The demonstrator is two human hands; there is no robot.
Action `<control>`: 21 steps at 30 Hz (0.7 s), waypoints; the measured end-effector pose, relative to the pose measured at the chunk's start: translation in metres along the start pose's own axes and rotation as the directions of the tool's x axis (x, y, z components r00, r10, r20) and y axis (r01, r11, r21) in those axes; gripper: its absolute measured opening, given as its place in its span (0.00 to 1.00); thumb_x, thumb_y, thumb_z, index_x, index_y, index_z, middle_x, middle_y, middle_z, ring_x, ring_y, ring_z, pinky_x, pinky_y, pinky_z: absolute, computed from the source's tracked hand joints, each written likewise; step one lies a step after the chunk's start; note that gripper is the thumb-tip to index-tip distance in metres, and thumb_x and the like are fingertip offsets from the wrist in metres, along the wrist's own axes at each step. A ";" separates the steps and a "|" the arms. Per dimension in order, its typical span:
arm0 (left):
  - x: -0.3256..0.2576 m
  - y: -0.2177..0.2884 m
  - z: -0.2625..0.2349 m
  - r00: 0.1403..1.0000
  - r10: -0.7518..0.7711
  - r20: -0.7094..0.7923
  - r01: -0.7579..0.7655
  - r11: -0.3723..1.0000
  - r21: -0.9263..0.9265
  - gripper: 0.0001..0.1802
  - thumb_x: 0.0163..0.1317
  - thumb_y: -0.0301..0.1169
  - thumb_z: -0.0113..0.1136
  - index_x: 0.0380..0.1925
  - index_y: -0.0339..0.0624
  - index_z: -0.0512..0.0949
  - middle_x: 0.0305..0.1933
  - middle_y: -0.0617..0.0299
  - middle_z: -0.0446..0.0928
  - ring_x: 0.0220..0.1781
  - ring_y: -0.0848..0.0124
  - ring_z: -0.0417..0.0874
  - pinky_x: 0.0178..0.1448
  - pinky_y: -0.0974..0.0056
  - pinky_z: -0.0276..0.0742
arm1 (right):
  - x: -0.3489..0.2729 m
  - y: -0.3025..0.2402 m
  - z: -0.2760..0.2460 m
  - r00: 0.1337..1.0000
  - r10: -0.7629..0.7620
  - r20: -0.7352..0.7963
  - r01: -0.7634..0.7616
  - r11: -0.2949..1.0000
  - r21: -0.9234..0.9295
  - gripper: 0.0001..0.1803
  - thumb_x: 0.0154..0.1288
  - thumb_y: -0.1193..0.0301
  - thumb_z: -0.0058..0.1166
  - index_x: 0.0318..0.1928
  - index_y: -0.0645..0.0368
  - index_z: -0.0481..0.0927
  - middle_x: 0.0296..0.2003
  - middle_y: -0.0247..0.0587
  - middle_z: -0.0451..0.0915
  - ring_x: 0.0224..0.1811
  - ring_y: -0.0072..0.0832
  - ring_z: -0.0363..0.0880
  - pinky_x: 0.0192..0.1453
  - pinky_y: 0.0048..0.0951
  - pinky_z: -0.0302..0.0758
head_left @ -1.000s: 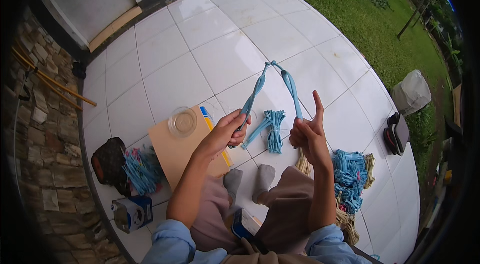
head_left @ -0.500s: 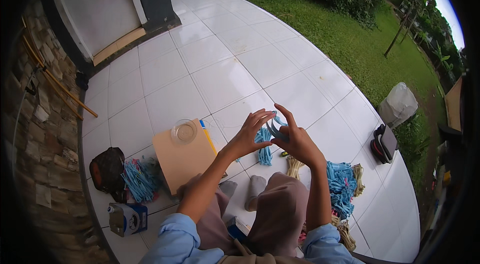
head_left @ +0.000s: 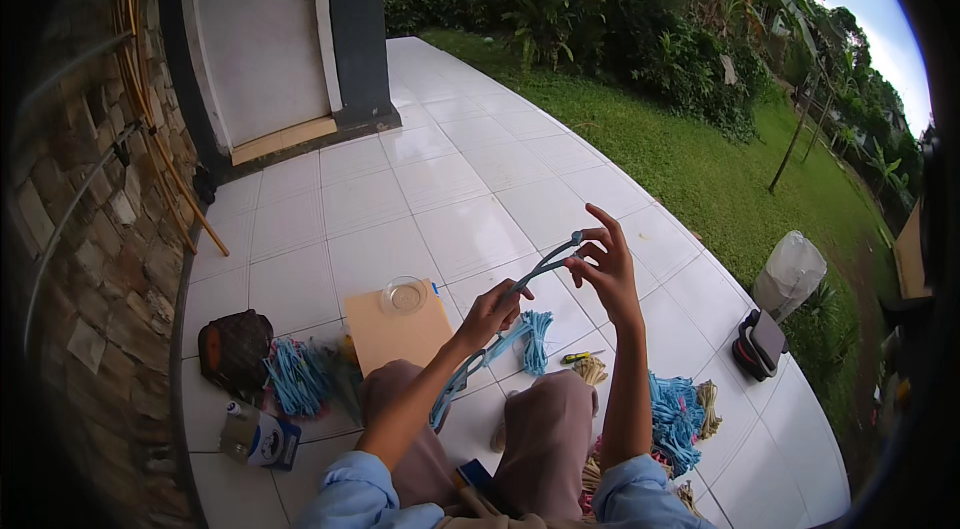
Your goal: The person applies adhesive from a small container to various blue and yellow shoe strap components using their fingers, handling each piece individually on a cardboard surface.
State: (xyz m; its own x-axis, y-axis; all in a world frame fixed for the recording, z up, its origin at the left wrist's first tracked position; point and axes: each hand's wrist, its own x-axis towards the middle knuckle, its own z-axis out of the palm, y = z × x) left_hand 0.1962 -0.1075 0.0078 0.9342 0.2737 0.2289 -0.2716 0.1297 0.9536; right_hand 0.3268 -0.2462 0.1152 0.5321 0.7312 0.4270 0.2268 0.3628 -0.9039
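A blue cord (head_left: 541, 267) runs between my hands, doubled into two strands with a small knot at its upper end. My left hand (head_left: 490, 315) is closed round its lower part. From there the loose end hangs past my left forearm toward my lap. My right hand (head_left: 606, 267) pinches the knotted end between thumb and fingers, its index finger raised. On the floor beyond my knees lies a bundle of similar blue cords (head_left: 537, 341). Next to it are a beige cord bundle (head_left: 590, 370) and a small yellow-and-black tool (head_left: 576, 357).
At left, a tan board (head_left: 395, 339) carries a clear round container (head_left: 404, 295). Beside it are more blue cords (head_left: 297, 377), a dark brown bag (head_left: 236, 349) and a blue-and-grey can (head_left: 260, 437). Right of my knee is a blue cord pile (head_left: 676, 419); farther out, a black case (head_left: 760, 343).
My hands have moved apart, the left one down and leftward, and the blue cord now stretches between them. The whole view has tilted upward.
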 end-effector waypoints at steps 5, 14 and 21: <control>-0.025 0.027 -0.003 0.944 0.220 -0.246 -0.117 0.920 0.374 0.19 0.70 0.43 0.36 0.37 0.40 0.72 0.15 0.72 0.54 0.18 0.83 0.52 0.24 0.73 0.49 | 0.014 0.015 0.040 0.990 -0.142 0.008 0.128 0.917 0.378 0.45 0.51 0.74 0.64 0.66 0.54 0.51 0.43 0.40 0.71 0.39 0.19 0.72 0.36 0.19 0.72; -0.018 0.046 -0.023 0.663 0.652 -0.367 -0.001 0.492 0.871 0.09 0.63 0.29 0.52 0.38 0.35 0.74 0.35 0.51 0.78 0.33 0.59 0.81 0.34 0.63 0.75 | 0.044 0.031 0.090 0.992 -0.074 0.100 0.026 0.912 0.410 0.38 0.61 0.72 0.56 0.65 0.56 0.48 0.36 0.52 0.80 0.35 0.25 0.78 0.38 0.24 0.72; -0.010 0.057 -0.059 0.722 0.465 -0.512 0.067 0.690 0.721 0.11 0.67 0.33 0.44 0.38 0.38 0.73 0.19 0.58 0.73 0.20 0.70 0.74 0.24 0.68 0.67 | 0.067 0.058 0.117 0.995 -0.088 0.055 0.047 0.853 0.520 0.38 0.64 0.72 0.51 0.67 0.55 0.44 0.39 0.54 0.80 0.42 0.30 0.79 0.45 0.27 0.72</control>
State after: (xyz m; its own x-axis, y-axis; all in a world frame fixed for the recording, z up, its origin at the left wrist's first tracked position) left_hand 0.1577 -0.0465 0.0479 0.4301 0.7461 0.5083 0.0423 -0.5790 0.8142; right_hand 0.2802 -0.1086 0.0943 0.4642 0.7272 0.5057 -0.2059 0.6439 -0.7369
